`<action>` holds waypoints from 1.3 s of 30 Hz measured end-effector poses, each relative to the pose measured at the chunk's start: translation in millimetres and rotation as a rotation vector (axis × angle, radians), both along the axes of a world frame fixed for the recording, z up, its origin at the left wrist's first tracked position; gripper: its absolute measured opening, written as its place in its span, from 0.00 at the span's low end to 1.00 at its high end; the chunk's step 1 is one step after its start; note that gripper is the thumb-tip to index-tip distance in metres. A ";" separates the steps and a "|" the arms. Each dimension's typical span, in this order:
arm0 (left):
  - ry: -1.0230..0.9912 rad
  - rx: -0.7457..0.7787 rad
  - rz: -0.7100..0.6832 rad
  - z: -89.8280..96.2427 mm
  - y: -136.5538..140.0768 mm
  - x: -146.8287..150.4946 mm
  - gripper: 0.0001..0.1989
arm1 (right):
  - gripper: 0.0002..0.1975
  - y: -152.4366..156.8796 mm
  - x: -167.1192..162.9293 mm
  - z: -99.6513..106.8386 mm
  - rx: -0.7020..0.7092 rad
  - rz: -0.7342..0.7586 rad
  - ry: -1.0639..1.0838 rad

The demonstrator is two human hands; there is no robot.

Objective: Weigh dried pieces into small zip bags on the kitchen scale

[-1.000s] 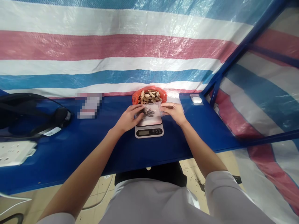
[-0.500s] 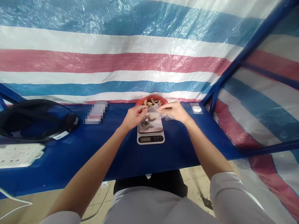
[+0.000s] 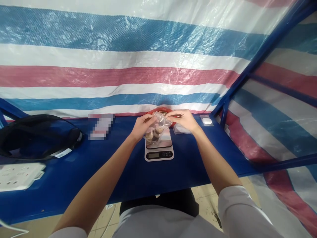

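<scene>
A clear plastic bag (image 3: 158,127) with several brownish, slice-like pieces inside hangs over the scale. My left hand (image 3: 144,125) pinches its upper left edge. Thumb and fingers of my right hand (image 3: 182,119) grip the bag's upper right corner. Below the bag stands a white digital kitchen scale (image 3: 159,156) with a shiny plate and a dark display whose reading I cannot make out. Behind the hands is a red basket (image 3: 162,109), mostly hidden by them and the bag. More clear bags (image 3: 182,129) lie flat beside the scale, under my right hand.
On the blue table (image 3: 128,172), a black headset-like object (image 3: 39,135) and a white power strip (image 3: 19,176) lie at left. A blurred-out card or phone (image 3: 101,126) is further back. A white oval object (image 3: 206,121) sits at right. Striped sheeting (image 3: 119,77) hangs behind.
The bag, which rested on the scale plate, is now raised and more gathered between my hands. It covers more of the basket's contents. The view has tilted slightly upward.
</scene>
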State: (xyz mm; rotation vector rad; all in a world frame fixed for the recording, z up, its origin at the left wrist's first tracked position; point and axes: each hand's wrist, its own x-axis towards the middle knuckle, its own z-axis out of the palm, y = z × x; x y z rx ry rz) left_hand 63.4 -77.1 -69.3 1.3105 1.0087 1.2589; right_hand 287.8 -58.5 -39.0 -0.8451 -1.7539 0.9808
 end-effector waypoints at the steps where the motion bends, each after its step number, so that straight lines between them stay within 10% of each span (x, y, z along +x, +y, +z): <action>1: -0.043 -0.008 0.040 -2.5 -0.4 1.5 0.21 | 0.12 0.6 1.6 -3.5 -0.002 -0.026 0.029; 11: -0.435 -0.150 0.254 -8.9 -24.8 34.2 0.22 | 0.22 -3.7 -13.5 -35.2 -0.380 -0.101 0.267; 39: -0.155 -0.045 0.188 -49.2 4.8 -1.0 0.14 | 0.16 -2.2 -32.5 -79.7 -0.395 -0.337 0.419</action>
